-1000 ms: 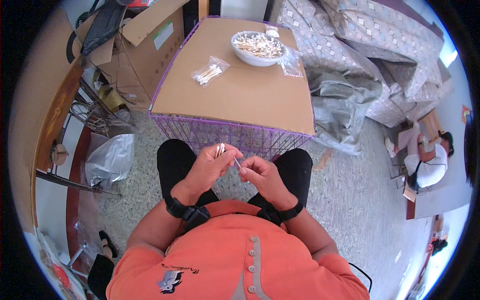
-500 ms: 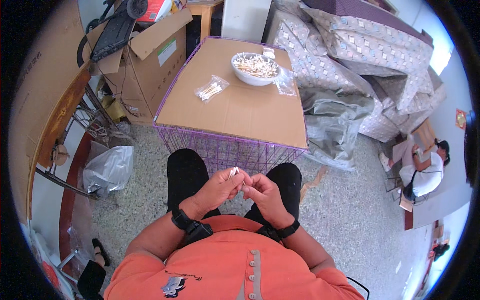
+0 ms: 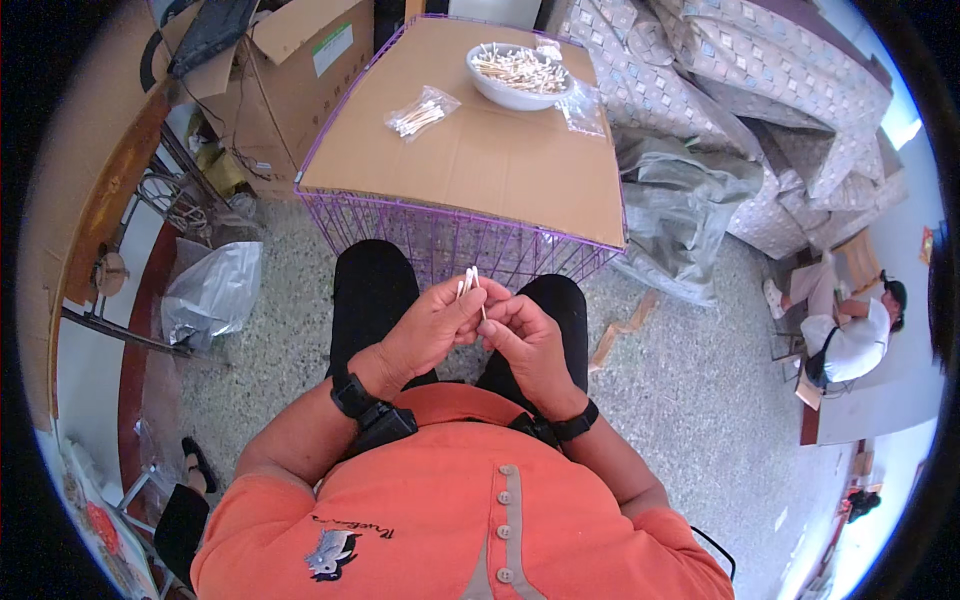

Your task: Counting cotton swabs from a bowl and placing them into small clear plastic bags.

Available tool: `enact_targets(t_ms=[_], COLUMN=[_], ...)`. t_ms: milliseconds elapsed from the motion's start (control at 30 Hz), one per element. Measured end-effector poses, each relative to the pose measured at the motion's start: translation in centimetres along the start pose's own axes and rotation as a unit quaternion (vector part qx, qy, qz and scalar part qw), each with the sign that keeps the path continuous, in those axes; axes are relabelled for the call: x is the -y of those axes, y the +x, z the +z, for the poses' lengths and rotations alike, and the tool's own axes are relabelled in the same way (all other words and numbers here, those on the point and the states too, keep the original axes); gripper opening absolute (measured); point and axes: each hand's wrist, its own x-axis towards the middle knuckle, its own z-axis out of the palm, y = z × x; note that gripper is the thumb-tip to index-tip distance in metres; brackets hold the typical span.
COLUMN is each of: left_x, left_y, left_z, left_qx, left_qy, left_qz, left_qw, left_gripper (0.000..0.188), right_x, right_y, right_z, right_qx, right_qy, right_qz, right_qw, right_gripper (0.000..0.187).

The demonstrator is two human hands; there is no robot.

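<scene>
Over my lap, my left hand (image 3: 432, 328) is closed around a few cotton swabs (image 3: 469, 281), their white tips poking up above the thumb. My right hand (image 3: 528, 345) is beside it, thumb and fingers pinched on the stick of one swab. On the cardboard-topped table (image 3: 440, 165) ahead stands a white bowl (image 3: 517, 99) heaped with loose cotton swabs. A clear bag of swabs (image 3: 422, 113) lies left of the bowl. Against the bowl's right side rests a flat clear plastic bag (image 3: 584, 110), and a small clear packet (image 3: 548, 49) is behind it.
Purple wire mesh (image 3: 440, 228) forms the table's sides in front of my knees. Large cardboard boxes (image 3: 285, 95) stand left, a silvery plastic bag (image 3: 212, 295) on the floor. Wrapped patterned cushions (image 3: 690, 130) are piled right. Another person (image 3: 855, 335) sits far right.
The head view has tilted, so the table and bowl appear higher in the picture. Both hands remain together over my lap; the swab tips show more clearly above my left thumb.
</scene>
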Motion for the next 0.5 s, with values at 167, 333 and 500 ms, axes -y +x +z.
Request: enact_targets(t_ms=[167, 333, 500], left_x=[0.5, 0.6, 0.7], left_y=[0.0, -0.1, 0.3], left_z=[-0.4, -1.8, -2.0], left_qx=[-0.004, -0.001, -0.026], left_qy=[-0.025, -0.026, -0.062], left_qz=[-0.002, -0.005, 0.042], left_qw=[1.0, 1.0, 0.997], left_gripper=[0.033, 0.031, 0.034], right_x=[0.0, -0.1, -0.3], right_y=[0.3, 0.6, 1.3], right_z=[0.3, 0.4, -0.3], right_qx=[0.021, 0.02, -0.043], right_qy=[-0.012, -0.086, -0.176], right_qz=[-0.028, -0.029, -0.072], right_qw=[0.999, 0.996, 0.981], right_gripper=[0.007, 0.006, 0.008])
